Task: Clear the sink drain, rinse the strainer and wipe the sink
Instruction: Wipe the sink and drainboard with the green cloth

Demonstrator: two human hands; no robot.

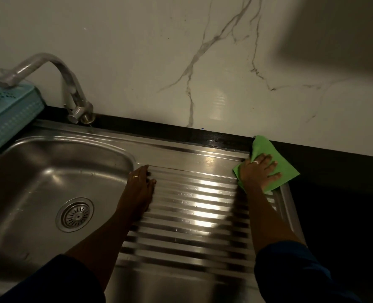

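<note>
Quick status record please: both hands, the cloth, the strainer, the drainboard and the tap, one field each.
left hand: rests flat on the drainboard by the edge of the basin, holds nothing
right hand: fingers spread, presses the green cloth
green cloth: far right corner of the drainboard, overlapping the black counter
strainer: seated in the basin drain
drainboard: ribbed, a few droplets visible
tap: spout turned left over the blue basket, no water seen
</note>
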